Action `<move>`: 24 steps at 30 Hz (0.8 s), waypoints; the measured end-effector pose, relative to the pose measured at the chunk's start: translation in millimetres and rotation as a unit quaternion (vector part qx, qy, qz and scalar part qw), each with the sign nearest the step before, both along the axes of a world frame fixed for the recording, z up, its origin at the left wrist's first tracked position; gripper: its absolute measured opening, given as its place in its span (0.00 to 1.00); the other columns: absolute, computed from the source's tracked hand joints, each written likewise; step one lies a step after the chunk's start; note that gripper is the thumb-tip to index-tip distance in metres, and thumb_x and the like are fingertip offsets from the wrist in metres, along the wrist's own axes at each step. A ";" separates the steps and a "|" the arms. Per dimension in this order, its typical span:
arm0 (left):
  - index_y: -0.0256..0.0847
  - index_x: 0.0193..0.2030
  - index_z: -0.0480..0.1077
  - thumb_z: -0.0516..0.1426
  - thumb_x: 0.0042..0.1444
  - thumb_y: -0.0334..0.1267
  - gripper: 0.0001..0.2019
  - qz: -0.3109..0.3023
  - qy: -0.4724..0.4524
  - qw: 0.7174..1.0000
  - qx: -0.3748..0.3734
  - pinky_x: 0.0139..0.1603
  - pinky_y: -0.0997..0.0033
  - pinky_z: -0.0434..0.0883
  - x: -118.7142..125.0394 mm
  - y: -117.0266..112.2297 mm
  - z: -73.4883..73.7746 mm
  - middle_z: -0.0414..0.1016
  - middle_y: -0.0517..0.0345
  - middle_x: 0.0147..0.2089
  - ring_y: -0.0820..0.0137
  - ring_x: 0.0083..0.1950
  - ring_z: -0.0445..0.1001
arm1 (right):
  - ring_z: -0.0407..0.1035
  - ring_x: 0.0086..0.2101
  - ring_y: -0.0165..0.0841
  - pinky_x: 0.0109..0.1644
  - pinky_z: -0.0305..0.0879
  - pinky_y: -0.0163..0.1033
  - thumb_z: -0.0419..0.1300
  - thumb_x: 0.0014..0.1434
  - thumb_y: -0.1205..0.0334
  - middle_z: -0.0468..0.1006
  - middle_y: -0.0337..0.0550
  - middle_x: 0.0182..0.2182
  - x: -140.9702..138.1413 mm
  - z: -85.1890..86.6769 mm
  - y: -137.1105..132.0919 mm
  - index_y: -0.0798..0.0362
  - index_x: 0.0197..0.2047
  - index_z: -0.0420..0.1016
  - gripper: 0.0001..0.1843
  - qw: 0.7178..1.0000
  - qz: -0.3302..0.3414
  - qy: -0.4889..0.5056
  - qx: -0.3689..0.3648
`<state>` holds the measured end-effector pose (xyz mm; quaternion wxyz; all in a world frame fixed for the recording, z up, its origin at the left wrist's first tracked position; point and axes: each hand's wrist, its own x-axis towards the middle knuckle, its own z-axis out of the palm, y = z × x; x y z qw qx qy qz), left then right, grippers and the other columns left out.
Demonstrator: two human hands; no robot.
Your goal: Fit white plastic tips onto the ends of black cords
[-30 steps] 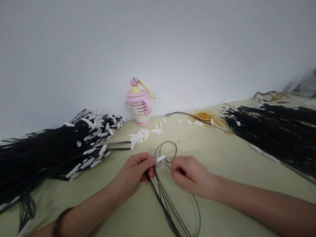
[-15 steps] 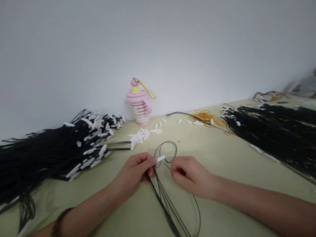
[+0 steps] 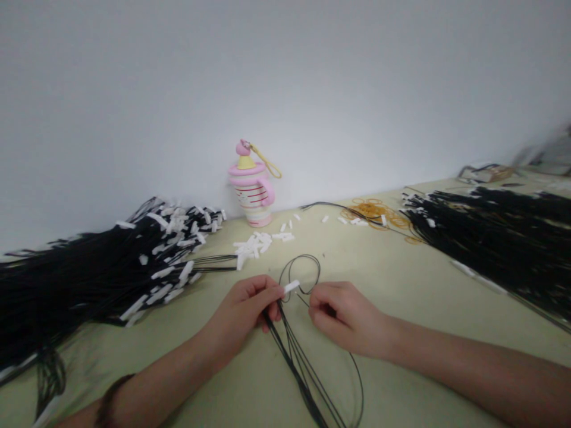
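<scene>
Between thumb and fingers, my left hand (image 3: pixel 250 306) pinches a small white connector housing (image 3: pixel 291 286), its free end pointing right. Several thin black wires (image 3: pixel 297 368) run from under that hand toward the front edge of the view. My right hand (image 3: pixel 341 315) is closed on a single black wire (image 3: pixel 303 299), whose short end sticks out toward the housing with a small gap between them. Loops of thin wire (image 3: pixel 307 256) rise just behind both hands. The fingertips of the right hand are partly hidden by the curled fist.
Black wires with white connectors (image 3: pixel 98 261) are heaped at left. Loose white housings (image 3: pixel 254 245) lie before a pink and white cup (image 3: pixel 252 193) by the wall. Orange rubber bands (image 3: pixel 375 211) lie behind to the right, next to a big bundle of black wires (image 3: pixel 495 244).
Almost nothing differs. The wire end in my right hand shows slightly more clearly beside the housing, and both hands keep their places.
</scene>
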<state>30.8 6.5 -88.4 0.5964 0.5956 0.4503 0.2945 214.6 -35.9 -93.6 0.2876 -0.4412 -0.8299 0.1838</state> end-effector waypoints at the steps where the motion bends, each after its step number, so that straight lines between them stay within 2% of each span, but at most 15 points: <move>1: 0.36 0.21 0.63 0.54 0.48 0.43 0.12 0.000 0.002 1.000 -0.002 0.19 0.80 0.57 0.2 0.0 0.3 0.64 0.63 0.17 0.78 0.19 0.60 | 0.55 0.22 0.23 0.26 0.50 0.28 0.48 0.50 0.71 0.61 0.35 0.20 0.0 0.0 -0.2 0.55 0.23 0.58 0.06 1.000 -0.001 -0.001 -0.001; 24: 0.36 0.22 0.62 0.53 0.49 0.42 0.12 -0.010 -0.005 1.000 -0.001 0.19 0.81 0.57 -1.5 1.2 -2.2 0.63 0.64 0.17 0.79 0.19 0.59 | 0.55 0.22 0.23 0.26 0.49 0.27 0.48 0.50 0.70 0.61 0.35 0.20 0.0 -1.5 0.5 0.55 0.22 0.58 0.06 1.000 0.003 -0.004 -0.002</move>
